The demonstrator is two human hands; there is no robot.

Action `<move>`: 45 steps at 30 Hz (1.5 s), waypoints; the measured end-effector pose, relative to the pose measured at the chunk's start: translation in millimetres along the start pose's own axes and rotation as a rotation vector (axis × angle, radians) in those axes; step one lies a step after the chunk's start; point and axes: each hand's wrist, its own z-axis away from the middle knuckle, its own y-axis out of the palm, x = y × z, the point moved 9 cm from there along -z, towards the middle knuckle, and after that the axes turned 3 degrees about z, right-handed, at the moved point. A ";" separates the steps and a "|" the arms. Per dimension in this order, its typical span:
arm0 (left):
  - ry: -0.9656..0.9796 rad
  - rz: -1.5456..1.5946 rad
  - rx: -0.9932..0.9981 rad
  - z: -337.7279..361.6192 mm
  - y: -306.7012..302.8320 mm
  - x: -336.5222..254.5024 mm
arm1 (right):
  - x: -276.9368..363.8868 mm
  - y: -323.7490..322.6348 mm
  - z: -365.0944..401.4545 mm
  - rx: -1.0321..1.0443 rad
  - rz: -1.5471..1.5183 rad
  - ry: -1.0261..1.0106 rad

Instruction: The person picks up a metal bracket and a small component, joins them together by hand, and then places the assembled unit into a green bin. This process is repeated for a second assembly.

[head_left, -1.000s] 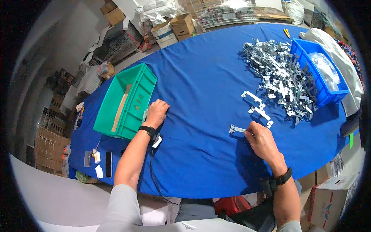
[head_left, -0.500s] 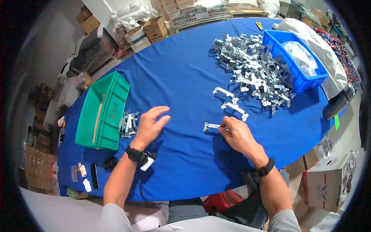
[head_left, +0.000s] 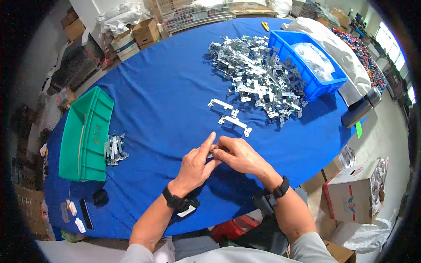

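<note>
Near the middle of the blue cloth, my left hand [head_left: 196,167] and my right hand [head_left: 240,155] meet at the fingertips. Between them is a metal bracket [head_left: 211,154], mostly hidden by the fingers. Both hands are closed on it, with the left index finger stretched forward. Just beyond the hands, two separate metal brackets [head_left: 222,104] [head_left: 235,124] lie flat on the cloth. Farther back at the right is a large heap of similar metal brackets [head_left: 258,74]. A smaller pile of brackets [head_left: 115,150] lies beside the green bin at the left.
The green bin [head_left: 107,107] stands at the left; a blue bin [head_left: 322,90] holding a plastic bag [head_left: 313,59] is at the back right. A dark bottle [head_left: 362,107] is near the right edge. A phone [head_left: 86,214] and small items lie front left. A carton [head_left: 351,193] stands off the table.
My left hand has come in to meet my right hand, which has brought the bracket off its earlier spot beside the two loose ones. The view has turned to the right.
</note>
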 end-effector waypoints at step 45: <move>-0.477 0.847 -0.421 42.5 -9.5 50.8 | 9.3 -0.9 2.1 -0.329 0.152 -0.127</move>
